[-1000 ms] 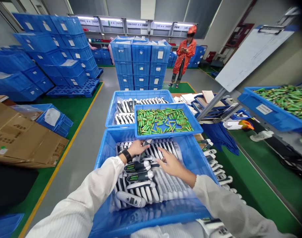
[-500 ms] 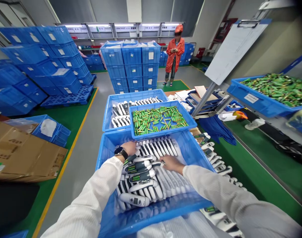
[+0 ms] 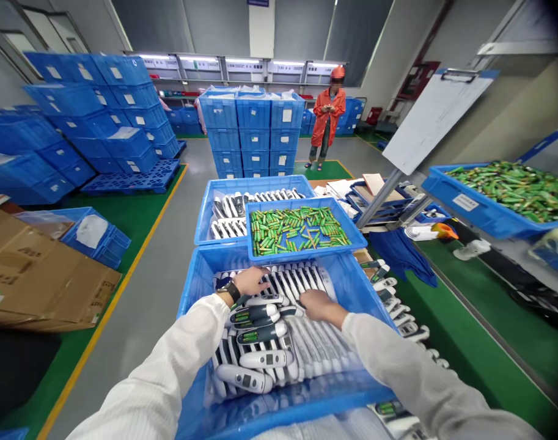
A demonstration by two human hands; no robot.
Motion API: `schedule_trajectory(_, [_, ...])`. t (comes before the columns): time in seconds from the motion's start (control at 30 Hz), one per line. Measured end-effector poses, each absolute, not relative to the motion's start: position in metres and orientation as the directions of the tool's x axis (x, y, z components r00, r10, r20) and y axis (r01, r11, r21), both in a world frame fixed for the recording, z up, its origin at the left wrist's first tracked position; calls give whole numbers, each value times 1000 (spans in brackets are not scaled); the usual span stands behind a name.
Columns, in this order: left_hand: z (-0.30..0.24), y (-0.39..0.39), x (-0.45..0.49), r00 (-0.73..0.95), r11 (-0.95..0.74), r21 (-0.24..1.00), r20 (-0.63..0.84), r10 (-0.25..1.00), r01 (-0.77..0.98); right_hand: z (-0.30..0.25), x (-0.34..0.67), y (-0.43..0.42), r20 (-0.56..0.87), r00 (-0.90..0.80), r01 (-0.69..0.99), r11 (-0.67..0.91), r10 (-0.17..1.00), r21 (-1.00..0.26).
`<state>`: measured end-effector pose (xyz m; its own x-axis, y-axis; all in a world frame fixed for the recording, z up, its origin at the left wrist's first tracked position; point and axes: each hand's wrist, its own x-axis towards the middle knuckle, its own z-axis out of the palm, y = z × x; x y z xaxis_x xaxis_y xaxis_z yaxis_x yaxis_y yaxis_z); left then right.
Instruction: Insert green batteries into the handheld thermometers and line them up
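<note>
My left hand [image 3: 251, 281], with a dark watch on its wrist, hovers over the far-left part of the blue crate [image 3: 187, 287], thumb and fingers apart above a row of thermometers. My right hand [image 3: 318, 305] is lower and to the right, its fingers curled down among the rows; whatever they grip is hidden. White and dark-grey thermometers [image 3: 264, 359] fill the crate, upright in rows with several lying loose on top. Some loose ones, such as the thermometer [image 3: 261, 333] near the middle, show green batteries in an uncovered compartment.
A shallow blue tray of green batteries [image 3: 279, 229] rests on the crate's far rim. Behind stands another crate [image 3: 205, 211] of thermometers. More thermometers [image 3: 404, 318] lie along the right. A clipboard [image 3: 437, 122] and battery bin [image 3: 471, 201] flank the right; a person in orange [image 3: 327, 116] stands beyond.
My left hand has shifted slightly right and its fingers have spread. The thermometer beside it now lies apart from the hand. My right hand's fingers have curled further down.
</note>
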<state>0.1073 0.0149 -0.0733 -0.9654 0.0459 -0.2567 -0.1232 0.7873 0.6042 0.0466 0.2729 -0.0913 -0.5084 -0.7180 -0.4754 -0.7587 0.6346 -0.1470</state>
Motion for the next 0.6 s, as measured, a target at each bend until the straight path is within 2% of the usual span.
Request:
schedule_trajectory(0.07, [-71,21,108,-968,751,650,-244,63,-115,-76,50,273,-388,-459,-808,557,-799,-191])
schedule_trajectory(0.13, [-68,29,110,-966,723,681,-248,76,-118,-61,57,272,-234,-404,-858,455,-884,-236])
schedule_trajectory(0.2, [-65,38,112,-924,685,701,-367,108,-198,-49,65,272,-77,-348,-904,356,-934,-236])
schedule_trajectory(0.3, [-66,49,116,-684,510,709,-672,282,-487,-35,77,271,72,-243,-960,230,-967,-162])
schedule_trajectory(0.37, [-69,53,116,-582,340,717,-695,422,-609,-29,84,270,118,-182,-977,165,-976,-137])
schedule_trajectory(0.4, [-70,54,116,-599,270,741,-661,452,-614,-25,87,270,124,-157,-980,139,-980,-144])
schedule_trajectory(0.47, [-73,55,115,-653,199,782,-608,452,-591,-16,91,269,120,-122,-970,93,-985,-223])
schedule_trajectory(0.53, [-75,55,115,-669,201,791,-599,440,-577,-2,86,267,104,-109,-909,57,-989,-412])
schedule_trajectory(0.6, [-76,55,115,-671,218,796,-597,440,-565,18,63,261,110,-166,-784,63,-980,-617])
